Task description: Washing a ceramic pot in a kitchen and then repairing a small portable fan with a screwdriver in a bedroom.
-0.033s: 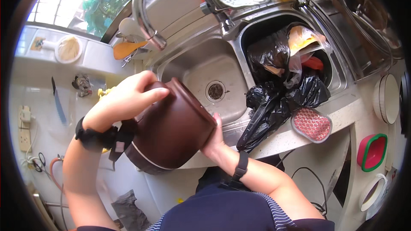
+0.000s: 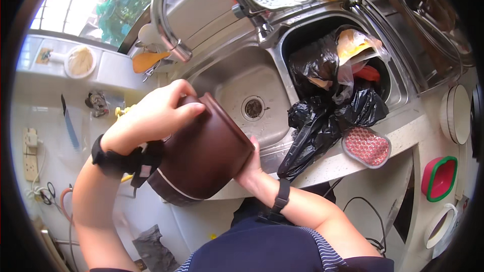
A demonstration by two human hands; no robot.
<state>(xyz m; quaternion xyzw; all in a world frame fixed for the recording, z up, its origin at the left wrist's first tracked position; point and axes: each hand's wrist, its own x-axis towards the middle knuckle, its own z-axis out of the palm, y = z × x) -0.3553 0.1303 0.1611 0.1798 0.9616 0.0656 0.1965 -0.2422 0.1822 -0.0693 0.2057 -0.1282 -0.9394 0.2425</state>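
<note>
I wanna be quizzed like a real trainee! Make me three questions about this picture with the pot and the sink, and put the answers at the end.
1. Which thing do the left hand and right hand both touch?
A) the faucet
B) the dark brown pot
C) the window

2. True or false: the knife lies to the left of the sink.

3. Fill in: the black plastic bag lies partly in the sink's ____ basin.

Key: 1. B; 2. true; 3. right.

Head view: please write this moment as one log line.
left hand: gripping brown pot | right hand: against brown pot near its rim | brown pot: tilted, mouth toward left sink basin
</note>
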